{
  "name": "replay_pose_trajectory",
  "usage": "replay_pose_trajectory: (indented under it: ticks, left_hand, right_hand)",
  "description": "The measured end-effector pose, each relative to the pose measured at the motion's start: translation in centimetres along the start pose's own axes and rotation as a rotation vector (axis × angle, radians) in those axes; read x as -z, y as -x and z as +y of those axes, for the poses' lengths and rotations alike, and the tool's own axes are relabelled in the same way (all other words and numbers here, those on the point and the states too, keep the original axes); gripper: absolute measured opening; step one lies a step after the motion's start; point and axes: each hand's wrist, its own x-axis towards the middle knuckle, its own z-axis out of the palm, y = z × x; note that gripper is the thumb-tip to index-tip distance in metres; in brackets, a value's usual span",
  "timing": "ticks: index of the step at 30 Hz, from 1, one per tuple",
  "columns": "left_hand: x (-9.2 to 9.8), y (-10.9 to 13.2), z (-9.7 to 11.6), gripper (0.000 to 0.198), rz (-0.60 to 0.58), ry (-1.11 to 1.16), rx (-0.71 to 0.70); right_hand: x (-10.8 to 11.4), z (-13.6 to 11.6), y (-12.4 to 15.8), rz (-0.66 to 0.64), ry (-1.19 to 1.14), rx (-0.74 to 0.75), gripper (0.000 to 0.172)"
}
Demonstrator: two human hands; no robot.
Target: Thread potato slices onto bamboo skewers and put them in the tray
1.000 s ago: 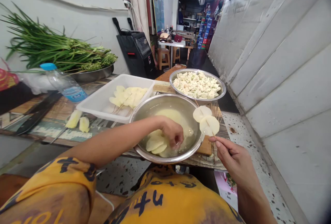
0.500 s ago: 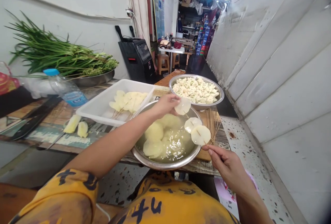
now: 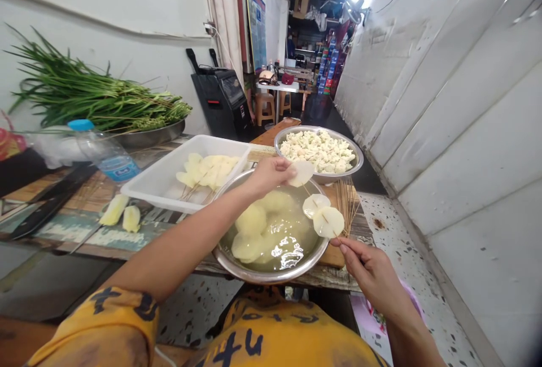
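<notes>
My left hand [image 3: 275, 175] pinches a thin, pale potato slice [image 3: 301, 173] at the far end of a bamboo skewer. Between finger and thumb, my right hand [image 3: 368, 265] grips the skewer's near end. Two more potato slices [image 3: 328, 222] are threaded on it and overlap close to my right fingers. Below them a steel bowl [image 3: 271, 278] of cloudy water holds several loose slices [image 3: 249, 245]. A bundle of bare skewers [image 3: 347, 203] lies right of the bowl, on a wooden board [image 3: 334, 257].
Skewered slices [image 3: 207, 172] lie in a white plastic tray [image 3: 156, 195] at left. Beyond the water stands a bowl of cauliflower pieces [image 3: 317, 149]. Further left are a water bottle [image 3: 114, 161], a dark knife [image 3: 38, 214], two pale vegetable pieces [image 3: 114, 210] and a heap of greens [image 3: 93, 90].
The view has shifted slightly. My left hand still pinches the far slice, which sits marginally nearer the other two; my right hand keeps its grip on the skewer.
</notes>
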Motion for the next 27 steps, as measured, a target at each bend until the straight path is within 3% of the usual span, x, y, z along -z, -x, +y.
replay_pose_trajectory:
  ticks: [13,21,24,27]
  left_hand:
    - [-0.25,0.45,0.18,0.024,-0.018,-0.038,-0.092]
    - [-0.51,0.53,0.53,0.027,-0.020,0.036,-0.039]
    - [-0.73,0.61,0.58,0.040,-0.030,0.076,0.020]
    - [-0.95,0.72,0.54,0.059,-0.121,0.175,0.016]
  right_hand:
    - [-0.05,-0.27,0.07,0.003,0.006,0.017,0.040]
    - [0.02,-0.61,0.23,-0.007,-0.005,0.024,0.038]
    - [-0.14,-0.39,0.35,0.001,-0.050,-0.008,0.038]
    - [-0.56,-0.04,0.32,0.008,-0.129,-0.038,0.039]
